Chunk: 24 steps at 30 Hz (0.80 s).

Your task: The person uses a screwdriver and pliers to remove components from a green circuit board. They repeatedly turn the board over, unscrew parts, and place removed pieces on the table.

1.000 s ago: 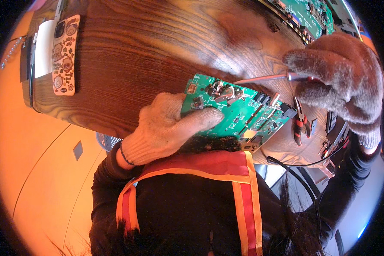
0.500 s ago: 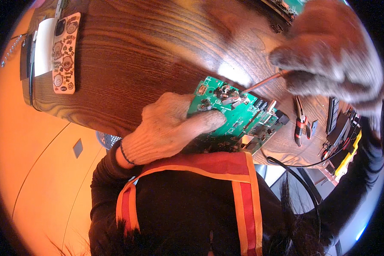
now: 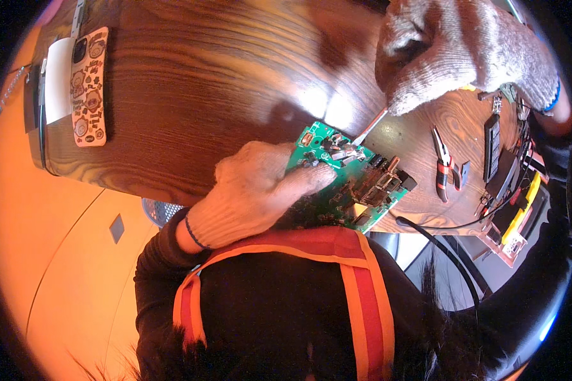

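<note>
A green circuit board [image 3: 337,185] crowded with metal and black parts is tilted at the near edge of the table. My left hand [image 3: 260,187], in a pale knitted glove, grips its left side, with the thumb flat over the top face. Gloved too, my right hand [image 3: 448,54] is closed round a slim metal screwdriver [image 3: 370,129] whose handle is hidden in the palm. Its tip slants down to the metal parts at the board's far edge. Whether the tip presses on them I cannot tell.
Pliers [image 3: 443,166] with red-and-black handles lie right of the board. Beyond them are a long black part [image 3: 491,149], wires and a yellow-edged item [image 3: 521,213]. A black cable [image 3: 435,241] crosses the near edge. At left lie a pink-cased phone [image 3: 90,89] and white paper [image 3: 58,82].
My right hand has come inward to the left, turning, and the screwdriver now stands steeper against the board. The board has tipped slightly, while my left hand keeps its grip.
</note>
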Each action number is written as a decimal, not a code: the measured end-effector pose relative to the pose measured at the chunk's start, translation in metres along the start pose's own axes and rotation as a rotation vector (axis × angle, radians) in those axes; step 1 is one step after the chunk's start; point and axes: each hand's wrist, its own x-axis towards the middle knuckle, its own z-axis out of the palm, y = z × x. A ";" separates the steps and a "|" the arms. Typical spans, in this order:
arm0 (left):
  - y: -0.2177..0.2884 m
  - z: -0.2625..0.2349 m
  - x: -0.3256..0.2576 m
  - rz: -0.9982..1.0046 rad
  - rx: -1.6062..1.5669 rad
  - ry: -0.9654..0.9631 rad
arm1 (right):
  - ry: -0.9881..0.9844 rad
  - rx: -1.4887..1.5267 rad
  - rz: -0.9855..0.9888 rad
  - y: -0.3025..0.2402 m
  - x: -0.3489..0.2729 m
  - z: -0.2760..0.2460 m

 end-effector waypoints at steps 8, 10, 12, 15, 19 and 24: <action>-0.013 0.016 0.003 0.061 -0.088 0.100 | -0.323 -0.367 0.765 -0.072 -0.004 0.007; -0.015 0.021 0.002 0.045 -0.078 0.133 | -0.305 -0.393 0.811 -0.076 -0.002 0.016; -0.015 0.023 0.000 0.074 -0.097 0.129 | -0.287 -0.412 0.828 -0.076 0.001 0.023; -0.013 0.022 -0.006 0.011 -0.101 0.115 | -0.242 -0.414 0.820 -0.073 0.003 0.029; -0.012 0.019 -0.007 -0.014 -0.143 0.097 | -0.200 -0.410 0.768 -0.064 0.003 0.034; -0.014 0.018 -0.005 -0.035 -0.196 0.073 | -0.159 -0.419 0.686 -0.050 0.007 0.036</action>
